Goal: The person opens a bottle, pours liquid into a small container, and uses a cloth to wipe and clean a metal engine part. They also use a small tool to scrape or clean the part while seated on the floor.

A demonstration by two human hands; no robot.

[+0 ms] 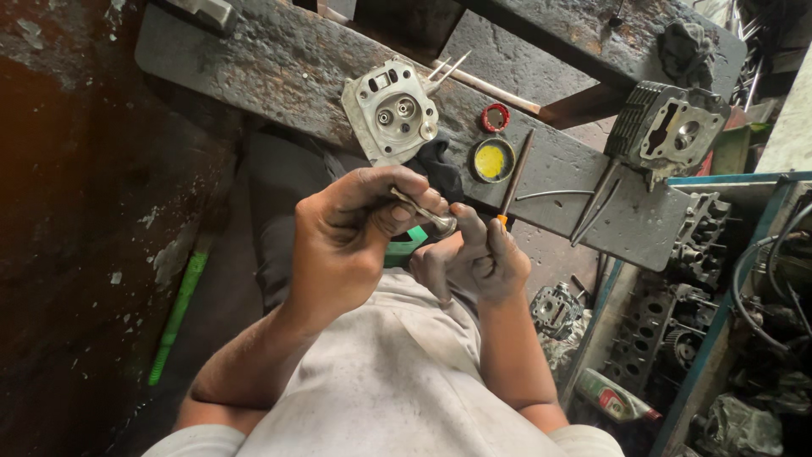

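Note:
My left hand is closed around the stem of a small metal engine valve, held over my lap. My right hand is beside it, its fingertips touching the valve's head. Just beyond my hands, on a dark greasy plank, lies a light grey cylinder head with two valve seats showing. A black rag hangs off the plank's edge under it.
On the plank are a round tin of yellow paste, a red ring, a screwdriver with an orange handle, thin rods and a second, darker cylinder head. More engine parts fill the right side. A green stick lies left.

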